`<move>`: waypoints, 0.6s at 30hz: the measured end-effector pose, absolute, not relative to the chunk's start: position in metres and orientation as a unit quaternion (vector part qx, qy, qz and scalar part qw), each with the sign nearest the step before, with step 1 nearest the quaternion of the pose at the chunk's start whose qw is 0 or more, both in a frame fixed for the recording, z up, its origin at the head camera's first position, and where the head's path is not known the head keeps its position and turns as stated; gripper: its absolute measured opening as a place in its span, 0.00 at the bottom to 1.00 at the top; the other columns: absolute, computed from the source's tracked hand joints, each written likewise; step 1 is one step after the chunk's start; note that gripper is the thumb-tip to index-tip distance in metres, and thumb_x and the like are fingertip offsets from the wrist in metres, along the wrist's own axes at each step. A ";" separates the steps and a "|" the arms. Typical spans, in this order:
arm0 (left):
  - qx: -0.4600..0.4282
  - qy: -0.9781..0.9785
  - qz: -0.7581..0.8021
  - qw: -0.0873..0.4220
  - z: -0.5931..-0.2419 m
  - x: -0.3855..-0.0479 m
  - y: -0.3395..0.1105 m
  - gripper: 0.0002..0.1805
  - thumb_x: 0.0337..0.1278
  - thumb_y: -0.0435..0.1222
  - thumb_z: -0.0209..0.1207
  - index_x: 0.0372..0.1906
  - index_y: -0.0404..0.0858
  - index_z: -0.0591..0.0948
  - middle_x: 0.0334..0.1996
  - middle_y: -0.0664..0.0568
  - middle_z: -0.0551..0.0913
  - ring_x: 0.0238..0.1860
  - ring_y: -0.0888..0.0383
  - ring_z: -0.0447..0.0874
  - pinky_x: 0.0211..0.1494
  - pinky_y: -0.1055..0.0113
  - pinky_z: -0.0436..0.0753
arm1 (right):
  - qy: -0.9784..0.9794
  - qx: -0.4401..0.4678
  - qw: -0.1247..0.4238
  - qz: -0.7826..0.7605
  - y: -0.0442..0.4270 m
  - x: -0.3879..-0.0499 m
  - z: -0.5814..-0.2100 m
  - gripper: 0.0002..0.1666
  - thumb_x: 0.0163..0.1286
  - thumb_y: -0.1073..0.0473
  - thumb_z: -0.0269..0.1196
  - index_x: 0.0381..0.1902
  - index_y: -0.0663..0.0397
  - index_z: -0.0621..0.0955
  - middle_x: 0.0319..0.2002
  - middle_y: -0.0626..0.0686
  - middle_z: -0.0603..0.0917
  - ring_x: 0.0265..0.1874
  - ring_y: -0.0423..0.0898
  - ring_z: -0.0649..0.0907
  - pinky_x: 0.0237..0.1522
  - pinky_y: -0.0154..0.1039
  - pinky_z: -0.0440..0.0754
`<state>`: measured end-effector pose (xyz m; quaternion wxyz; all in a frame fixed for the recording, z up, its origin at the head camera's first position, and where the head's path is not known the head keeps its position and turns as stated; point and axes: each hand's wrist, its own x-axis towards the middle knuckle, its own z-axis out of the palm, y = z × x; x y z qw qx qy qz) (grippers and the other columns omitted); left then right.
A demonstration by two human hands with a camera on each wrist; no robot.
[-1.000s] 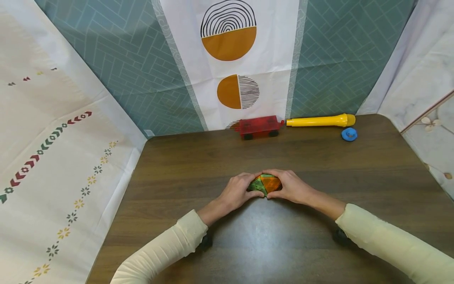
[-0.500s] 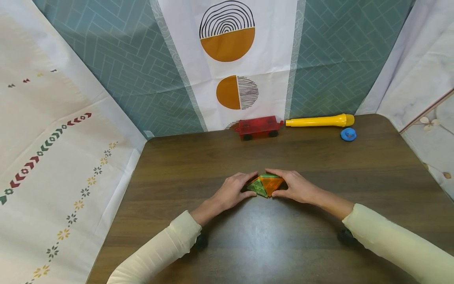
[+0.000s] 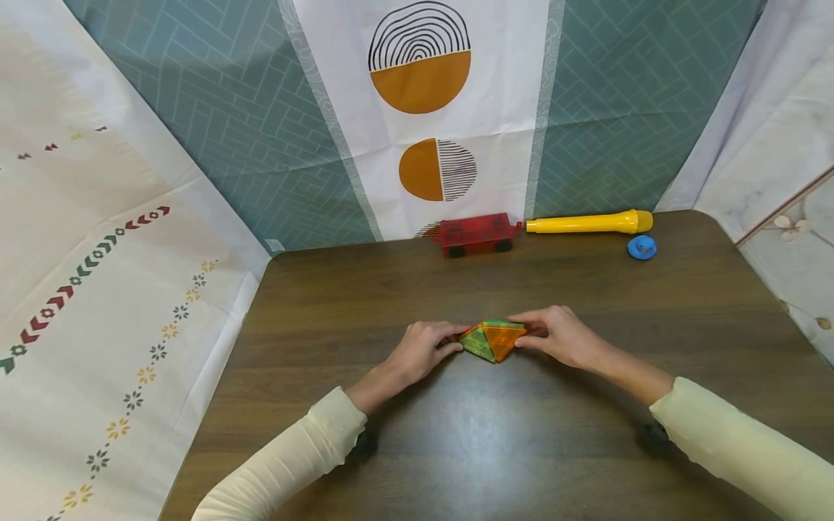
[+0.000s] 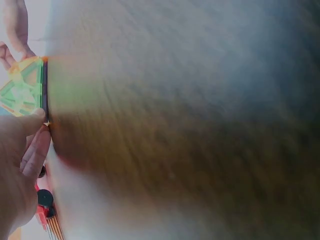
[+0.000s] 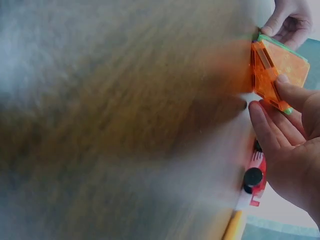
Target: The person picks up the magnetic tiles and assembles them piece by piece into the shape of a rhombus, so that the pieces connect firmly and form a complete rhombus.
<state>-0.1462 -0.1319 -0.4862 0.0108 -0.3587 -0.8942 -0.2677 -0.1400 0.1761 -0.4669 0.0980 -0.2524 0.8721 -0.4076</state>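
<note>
A small solid of translucent magnetic tiles (image 3: 503,338), with green and orange triangular faces, stands on the brown table between the two hands. My left hand (image 3: 417,352) pinches its left corner by the green face, thumb in front and a finger behind. At the opposite corner, beside the orange face, my right hand (image 3: 565,336) holds it between thumb and fingers. The left wrist view has the tiles (image 4: 27,85) at its left edge, close to the left thumb. In the right wrist view, the right thumb lies on the orange tile (image 5: 265,75); the far side is hidden.
At the table's back edge stands a red wheeled toy cart (image 3: 477,231). A yellow toy microphone (image 3: 589,221) lies to its right, with a blue rubber duck (image 3: 641,247) just in front. Patterned cloths (image 3: 260,123) hang behind the table and along both sides.
Both hands have drawn apart from close around the tiles to their outer corners, so more of the green and orange faces shows. The tiles have shifted slightly right.
</note>
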 end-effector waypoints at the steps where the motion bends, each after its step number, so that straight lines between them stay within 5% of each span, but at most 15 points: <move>1: -0.358 -0.894 -0.270 0.013 -0.486 -0.146 -0.131 0.21 0.66 0.37 0.72 0.63 0.44 0.87 0.48 0.55 0.91 0.42 0.65 0.89 0.48 0.65 0.88 | 0.872 -0.249 0.098 -0.411 0.176 -0.140 -0.467 0.28 0.68 0.64 0.75 0.65 0.67 0.83 0.57 0.66 0.87 0.46 0.51 0.91 0.47 0.44 0.89; 18: -0.357 -0.897 -0.259 0.024 -0.485 -0.147 -0.131 0.20 0.66 0.40 0.72 0.62 0.44 0.88 0.48 0.55 0.92 0.42 0.64 0.89 0.47 0.64 0.88 | 0.871 -0.247 0.094 -0.414 0.178 -0.136 -0.467 0.29 0.70 0.66 0.73 0.67 0.68 0.81 0.60 0.69 0.84 0.54 0.58 0.89 0.51 0.47 0.88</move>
